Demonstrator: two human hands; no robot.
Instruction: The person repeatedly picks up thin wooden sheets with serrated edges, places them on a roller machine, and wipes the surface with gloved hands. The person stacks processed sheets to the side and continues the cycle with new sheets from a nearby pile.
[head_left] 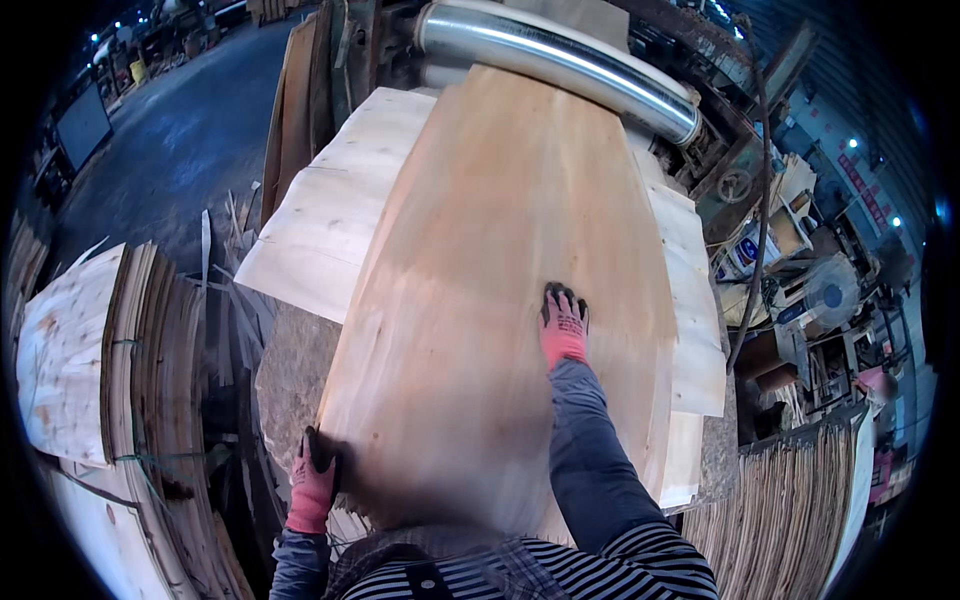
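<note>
A large tan wood veneer sheet lies lengthwise before me, its far end close under a shiny metal roller. My left hand, in a pink glove with dark fingertips, grips the sheet's near left edge. On the right half of the sheet, my right hand rests palm down with its gloved fingers stretched forward, holding nothing. Paler veneer sheets stick out from beneath on both sides. The sheet's near end is blurred and partly hidden by my body.
Bundled veneer stacks stand at the left, and another stack at the lower right. A handwheel sits beside the roller's right end. A dark cable hangs at the right, near a fan.
</note>
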